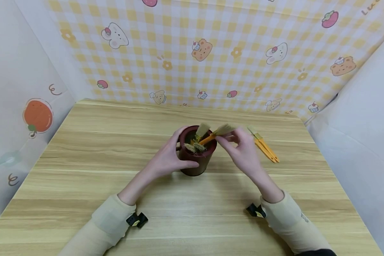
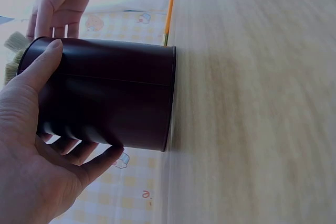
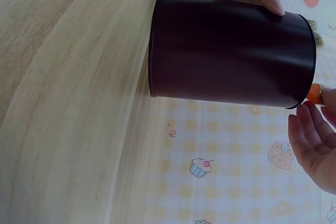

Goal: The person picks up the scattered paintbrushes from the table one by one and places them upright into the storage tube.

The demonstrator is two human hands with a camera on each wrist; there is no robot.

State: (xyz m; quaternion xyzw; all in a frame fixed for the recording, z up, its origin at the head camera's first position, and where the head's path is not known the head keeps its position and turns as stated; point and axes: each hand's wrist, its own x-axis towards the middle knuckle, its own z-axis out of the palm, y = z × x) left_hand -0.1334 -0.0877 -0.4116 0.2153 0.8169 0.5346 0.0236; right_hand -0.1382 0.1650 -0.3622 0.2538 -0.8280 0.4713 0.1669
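A dark maroon cylindrical holder stands upright on the table, and my left hand grips it round its left side. In the left wrist view the thumb of that hand lies across the holder's wall near the rim. My right hand pinches a paintbrush just below its pale bristles; its orange handle slants down into the holder's mouth. Inside the holder another paintbrush stands bristles up. Shaggy greenish-tan tufts show at the near rim; their lower parts are hidden.
To the right of my right hand lie two orange-handled paintbrushes side by side on the wooden table. A yellow checked cloth with cartoon prints hangs behind the table's far edge. White sheets hang at both sides.
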